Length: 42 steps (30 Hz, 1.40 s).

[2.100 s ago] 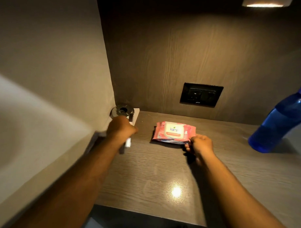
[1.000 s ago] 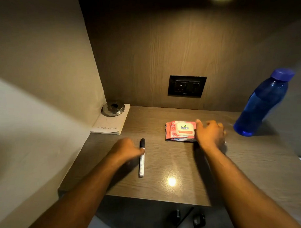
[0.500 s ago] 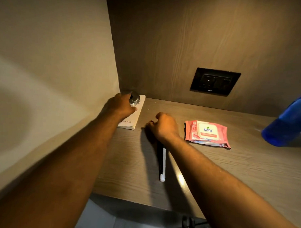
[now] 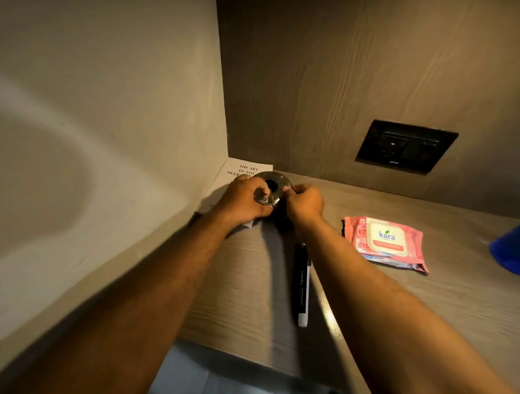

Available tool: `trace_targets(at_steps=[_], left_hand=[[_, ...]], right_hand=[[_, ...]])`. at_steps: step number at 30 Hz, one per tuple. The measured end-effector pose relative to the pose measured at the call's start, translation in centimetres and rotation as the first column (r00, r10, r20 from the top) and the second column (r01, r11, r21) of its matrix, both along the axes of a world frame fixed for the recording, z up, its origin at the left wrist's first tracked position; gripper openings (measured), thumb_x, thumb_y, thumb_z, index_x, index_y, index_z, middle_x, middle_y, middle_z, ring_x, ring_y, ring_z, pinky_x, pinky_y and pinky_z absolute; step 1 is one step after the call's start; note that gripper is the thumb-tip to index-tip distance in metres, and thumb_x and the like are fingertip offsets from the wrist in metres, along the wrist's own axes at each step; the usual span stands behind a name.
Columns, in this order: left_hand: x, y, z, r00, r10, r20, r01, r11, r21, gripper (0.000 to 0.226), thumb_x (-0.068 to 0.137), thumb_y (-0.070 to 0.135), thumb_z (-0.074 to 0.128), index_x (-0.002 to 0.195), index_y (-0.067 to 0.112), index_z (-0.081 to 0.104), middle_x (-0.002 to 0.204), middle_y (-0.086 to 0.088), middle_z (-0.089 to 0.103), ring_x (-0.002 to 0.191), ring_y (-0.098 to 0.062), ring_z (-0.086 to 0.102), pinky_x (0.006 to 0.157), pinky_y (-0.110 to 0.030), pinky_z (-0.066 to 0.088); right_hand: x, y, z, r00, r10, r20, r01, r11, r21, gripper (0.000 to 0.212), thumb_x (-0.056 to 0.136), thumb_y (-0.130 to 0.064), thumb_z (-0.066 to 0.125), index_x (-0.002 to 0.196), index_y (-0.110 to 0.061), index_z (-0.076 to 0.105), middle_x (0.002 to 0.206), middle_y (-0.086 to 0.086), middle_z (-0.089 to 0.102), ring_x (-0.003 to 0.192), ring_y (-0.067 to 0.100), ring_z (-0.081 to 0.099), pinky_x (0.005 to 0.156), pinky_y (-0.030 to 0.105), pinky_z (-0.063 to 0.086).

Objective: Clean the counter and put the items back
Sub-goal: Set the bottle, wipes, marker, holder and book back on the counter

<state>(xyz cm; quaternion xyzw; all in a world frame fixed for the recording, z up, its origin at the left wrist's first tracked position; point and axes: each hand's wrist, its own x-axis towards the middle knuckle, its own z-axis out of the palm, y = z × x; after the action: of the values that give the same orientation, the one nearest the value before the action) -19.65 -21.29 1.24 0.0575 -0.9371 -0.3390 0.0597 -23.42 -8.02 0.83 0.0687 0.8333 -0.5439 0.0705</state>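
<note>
Step in hand, judged: lifting the metal dish [image 4: 272,187] off the book [image 4: 241,179] in the back-left corner of the counter [image 4: 250,285], prob. to clear it for wiping.

Left hand [image 4: 242,201]: fingers closed on the dish's near-left rim. Right hand [image 4: 304,203]: fingertips pinched on its right rim. Dish sits tilted, dark centre hole facing the camera; appears raised off the book, though contact underneath can't be confirmed.

Advice: keep both grips on opposite rims and level the dish before carrying, since contents, if any, are not visible. Lift straight up, clear of the book, w/o dragging across the cover. Set down well away from the corner.

Other items, relative to the dish: pen [image 4: 301,283] lies nearer the front edge, partly under the right forearm, so the elbow could knock it. Wipes pack [image 4: 384,244] to the right, flat. Blue bottle [image 4: 514,250] far right, cut by frame edge.

Surface: grey wood-grain laminate, glossy, one light glare near the pen tip. Room: dim alcove, plain wall left, wood panel behind w/ black socket plate [image 4: 406,146] above and right of the dish.
</note>
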Motion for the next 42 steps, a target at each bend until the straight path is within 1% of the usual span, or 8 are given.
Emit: trace_targets(at_steps=[9, 14, 19, 23, 28, 33, 37, 42], left_hand=[[1.5, 5.6, -1.9, 0.990, -0.135, 0.036, 0.132, 0.989, 0.060, 0.039, 0.065, 0.028, 0.084, 0.100, 0.029, 0.067, 0.109, 0.005, 0.053, 0.102, -0.012, 0.053, 0.084, -0.024, 0.042], [2.0, 4.8, -1.2, 0.983, -0.147, 0.107, 0.142, 0.988, 0.053, 0.067, 0.067, 0.036, 0.081, 0.128, 0.027, 0.055, 0.136, -0.005, 0.051, 0.124, -0.022, 0.049, 0.103, -0.039, 0.042], [2.5, 1.0, 0.5, 0.987, 0.154, 0.035, -0.155, 0.988, 0.022, 0.058, 0.083, 0.031, 0.069, 0.136, 0.021, 0.049, 0.142, -0.005, 0.050, 0.127, -0.024, 0.048, 0.103, -0.035, 0.038], [3.9, -2.1, 0.5, 0.932, 0.329, 0.152, -0.309, 0.941, -0.142, 0.052, 0.089, 0.034, 0.057, 0.139, 0.025, 0.043, 0.143, -0.004, 0.050, 0.125, -0.030, 0.050, 0.103, -0.040, 0.040], [4.9, -3.6, -0.5, 0.919, 0.333, 0.210, -0.344, 0.939, 0.017, 0.052, 0.093, 0.027, 0.054, 0.142, 0.017, 0.040, 0.145, -0.009, 0.047, 0.130, -0.030, 0.046, 0.104, -0.037, 0.038], [5.4, -4.1, -0.6, 0.923, 0.311, 0.226, -0.321, 0.947, 0.010, 0.059, 0.087, 0.030, 0.060, 0.142, 0.019, 0.040, 0.141, -0.007, 0.051, 0.125, -0.030, 0.050, 0.100, -0.035, 0.042], [6.2, -4.1, -0.8, 0.933, 0.303, 0.193, -0.331, 0.935, 0.129, 0.054, 0.091, 0.023, 0.059, 0.141, 0.013, 0.042, 0.141, -0.009, 0.051, 0.127, -0.027, 0.049, 0.103, -0.031, 0.038], [7.4, -4.2, -1.1, 0.934, 0.329, 0.137, -0.354, 0.905, 0.237, 0.047, 0.092, 0.019, 0.056, 0.139, 0.018, 0.046, 0.138, -0.003, 0.052, 0.118, -0.017, 0.050, 0.097, -0.026, 0.040]], right_hand=[[1.5, 6.7, -0.8, 0.993, -0.083, 0.088, 0.071, 0.990, 0.125, 0.016, 0.089, -0.018, 0.064, 0.084, -0.004, 0.069, 0.087, 0.019, 0.071, 0.079, 0.034, 0.069, 0.075, 0.045, 0.059], [2.1, 6.5, -0.6, 0.995, -0.090, 0.041, 0.082, 0.983, 0.163, 0.018, 0.093, -0.022, 0.061, 0.098, -0.006, 0.069, 0.100, 0.013, 0.071, 0.080, 0.024, 0.064, 0.069, 0.036, 0.054], [3.3, 2.2, 1.8, 0.980, -0.076, -0.186, 0.107, 0.980, 0.165, 0.030, 0.096, -0.027, 0.054, 0.114, -0.007, 0.066, 0.111, 0.012, 0.070, 0.098, 0.026, 0.065, 0.085, 0.035, 0.051], [3.6, -4.3, 2.4, 0.988, 0.149, 0.037, -0.151, 0.986, 0.067, 0.021, 0.091, -0.023, 0.062, 0.106, -0.009, 0.064, 0.112, 0.011, 0.070, 0.100, 0.029, 0.066, 0.085, 0.041, 0.057], [3.1, -7.3, 1.2, 0.977, 0.045, 0.211, -0.049, 0.999, 0.014, 0.013, 0.086, -0.015, 0.065, 0.098, -0.010, 0.062, 0.113, 0.014, 0.068, 0.101, 0.033, 0.065, 0.087, 0.044, 0.057], [2.0, -7.6, 0.2, 0.954, -0.068, 0.290, 0.087, 0.995, -0.054, 0.017, 0.087, -0.011, 0.064, 0.078, -0.014, 0.050, 0.094, 0.008, 0.061, 0.077, 0.026, 0.059, 0.067, 0.039, 0.057], [2.4, -8.4, 0.1, 0.962, -0.102, 0.253, 0.087, 0.994, 0.067, 0.031, 0.087, -0.011, 0.065, 0.067, -0.017, 0.042, 0.075, 0.005, 0.052, 0.058, 0.019, 0.044, 0.046, 0.030, 0.037], [4.0, -8.7, 0.9, 0.990, -0.027, 0.139, 0.027, 1.000, 0.002, 0.006, 0.092, -0.015, 0.056, 0.097, -0.013, 0.060, 0.111, 0.011, 0.067, 0.095, 0.033, 0.065, 0.069, 0.039, 0.055]])
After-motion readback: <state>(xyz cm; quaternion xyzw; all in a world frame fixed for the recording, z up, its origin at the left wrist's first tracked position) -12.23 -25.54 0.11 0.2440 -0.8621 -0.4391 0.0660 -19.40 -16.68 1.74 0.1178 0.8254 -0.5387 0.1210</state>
